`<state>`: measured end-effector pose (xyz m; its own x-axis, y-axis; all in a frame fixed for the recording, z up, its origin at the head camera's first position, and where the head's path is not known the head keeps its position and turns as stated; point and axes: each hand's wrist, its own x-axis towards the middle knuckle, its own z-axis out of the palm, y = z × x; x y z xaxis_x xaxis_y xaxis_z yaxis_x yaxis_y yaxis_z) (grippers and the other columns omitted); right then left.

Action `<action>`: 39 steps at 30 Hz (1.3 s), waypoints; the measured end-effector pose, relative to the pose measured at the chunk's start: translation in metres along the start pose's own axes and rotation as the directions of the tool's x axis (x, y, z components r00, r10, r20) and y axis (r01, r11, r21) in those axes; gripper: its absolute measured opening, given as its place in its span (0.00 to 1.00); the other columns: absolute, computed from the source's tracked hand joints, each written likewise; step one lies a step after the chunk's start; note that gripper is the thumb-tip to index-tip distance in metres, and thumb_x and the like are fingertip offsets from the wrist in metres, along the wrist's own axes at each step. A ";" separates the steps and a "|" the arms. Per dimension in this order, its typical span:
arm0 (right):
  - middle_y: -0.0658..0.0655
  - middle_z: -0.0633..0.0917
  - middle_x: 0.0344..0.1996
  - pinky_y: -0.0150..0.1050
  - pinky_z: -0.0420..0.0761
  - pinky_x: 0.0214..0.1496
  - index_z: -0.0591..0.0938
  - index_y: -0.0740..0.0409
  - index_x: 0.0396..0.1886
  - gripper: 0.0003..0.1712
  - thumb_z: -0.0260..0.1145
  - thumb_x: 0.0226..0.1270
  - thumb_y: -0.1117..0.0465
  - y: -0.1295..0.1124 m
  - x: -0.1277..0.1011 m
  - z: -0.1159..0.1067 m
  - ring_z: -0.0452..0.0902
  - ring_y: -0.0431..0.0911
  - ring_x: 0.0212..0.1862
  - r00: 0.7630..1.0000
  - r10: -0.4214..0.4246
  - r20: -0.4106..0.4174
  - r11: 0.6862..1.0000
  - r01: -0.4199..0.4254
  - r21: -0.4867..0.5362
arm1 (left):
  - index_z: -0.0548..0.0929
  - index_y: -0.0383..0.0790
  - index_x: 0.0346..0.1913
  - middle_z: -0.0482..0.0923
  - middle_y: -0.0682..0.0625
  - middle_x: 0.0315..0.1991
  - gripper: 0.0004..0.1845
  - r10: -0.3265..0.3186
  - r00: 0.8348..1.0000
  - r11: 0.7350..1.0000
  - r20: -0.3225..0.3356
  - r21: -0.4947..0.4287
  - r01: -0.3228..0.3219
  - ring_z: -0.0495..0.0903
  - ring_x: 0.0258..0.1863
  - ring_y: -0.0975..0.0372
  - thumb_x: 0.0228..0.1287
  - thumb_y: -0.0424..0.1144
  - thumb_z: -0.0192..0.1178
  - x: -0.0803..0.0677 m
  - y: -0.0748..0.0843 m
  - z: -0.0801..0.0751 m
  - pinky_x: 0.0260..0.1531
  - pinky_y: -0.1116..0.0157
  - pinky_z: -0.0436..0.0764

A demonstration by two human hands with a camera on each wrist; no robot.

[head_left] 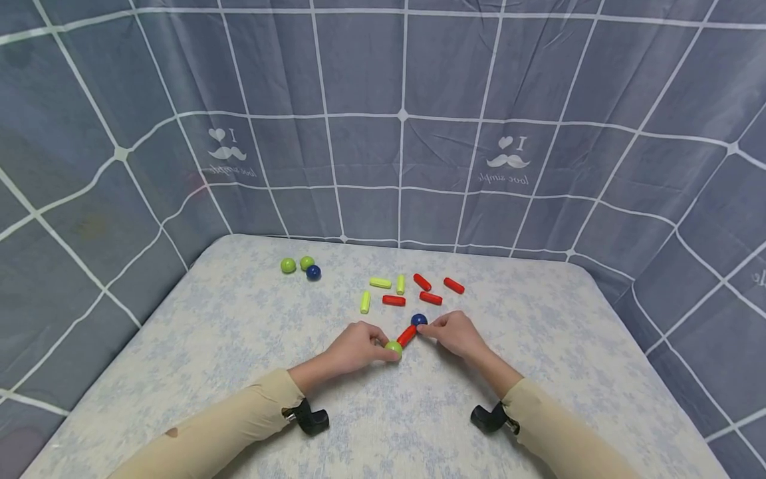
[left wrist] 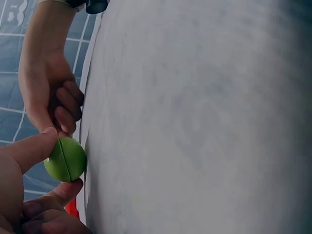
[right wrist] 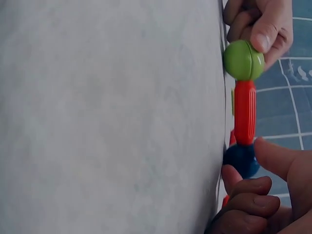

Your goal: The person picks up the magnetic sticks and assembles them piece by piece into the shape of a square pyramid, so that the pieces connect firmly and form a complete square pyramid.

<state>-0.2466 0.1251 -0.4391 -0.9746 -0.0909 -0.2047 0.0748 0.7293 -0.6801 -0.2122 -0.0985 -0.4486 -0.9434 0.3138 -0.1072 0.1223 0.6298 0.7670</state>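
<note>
My left hand pinches a green ball between thumb and forefinger, low over the table. A ribbed red rod joins that ball to a dark blue ball, the three forming one straight piece. My right hand has thumb and forefinger on the blue ball at the far end. In the left wrist view the green ball shows a seam round its middle and hides most of the rod.
Behind the hands lie several loose red rods and a few yellow-green rods. Farther left sit two green balls and one blue ball. A grey checked curtain surrounds the patterned tabletop.
</note>
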 end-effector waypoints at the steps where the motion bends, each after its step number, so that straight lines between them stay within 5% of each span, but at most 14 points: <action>1: 0.47 0.62 0.08 0.34 0.56 0.18 0.84 0.55 0.15 0.21 0.69 0.52 0.43 0.000 0.000 0.001 0.59 0.41 0.16 1.000 0.002 -0.006 1.000 -0.002 0.009 | 0.84 0.50 0.28 0.65 0.57 0.13 0.16 0.005 1.000 1.000 0.002 0.003 -0.005 0.63 0.15 0.65 0.43 0.58 0.70 0.000 0.001 0.001 0.16 0.69 0.61; 19: 0.47 0.64 0.07 0.33 0.54 0.16 0.85 0.54 0.14 0.20 0.69 0.52 0.44 -0.015 -0.006 0.011 0.59 0.42 0.14 0.999 0.041 -0.002 0.998 -0.041 0.045 | 0.83 0.49 0.25 0.67 0.58 0.12 0.17 0.045 0.999 0.996 0.011 0.071 -0.046 0.65 0.15 0.66 0.43 0.58 0.70 0.001 0.021 0.013 0.16 0.69 0.61; 28: 0.48 0.67 0.08 0.33 0.56 0.17 0.85 0.54 0.16 0.19 0.70 0.51 0.44 -0.012 -0.003 0.014 0.62 0.43 0.16 0.998 0.056 0.013 0.995 -0.057 0.078 | 0.85 0.51 0.30 0.73 0.56 0.16 0.19 0.025 1.000 0.999 0.004 0.029 -0.025 0.68 0.16 0.65 0.42 0.61 0.68 0.001 0.013 0.009 0.16 0.69 0.64; 34: 0.48 0.69 0.10 0.33 0.57 0.17 0.85 0.53 0.16 0.19 0.70 0.51 0.43 -0.009 -0.002 0.015 0.63 0.43 0.17 0.998 0.067 0.022 0.994 -0.068 0.080 | 0.84 0.50 0.34 0.70 0.53 0.14 0.10 -0.031 0.996 1.000 -0.084 -0.007 0.030 0.66 0.14 0.64 0.54 0.51 0.65 0.005 -0.001 -0.008 0.15 0.68 0.64; 39: 0.48 0.69 0.10 0.34 0.57 0.18 0.85 0.54 0.16 0.19 0.70 0.51 0.44 -0.009 -0.004 0.015 0.63 0.43 0.17 0.997 0.078 0.019 0.993 -0.080 0.085 | 0.84 0.47 0.39 0.74 0.52 0.20 0.12 -0.119 0.968 0.993 -0.221 -0.031 0.115 0.68 0.17 0.63 0.56 0.49 0.63 0.016 -0.011 -0.024 0.17 0.66 0.67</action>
<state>-0.2405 0.1091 -0.4425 -0.9615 -0.0464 -0.2707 0.1698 0.6742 -0.7188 -0.2361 -0.1179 -0.4435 -0.9959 0.0717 -0.0556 0.0032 0.6397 0.7687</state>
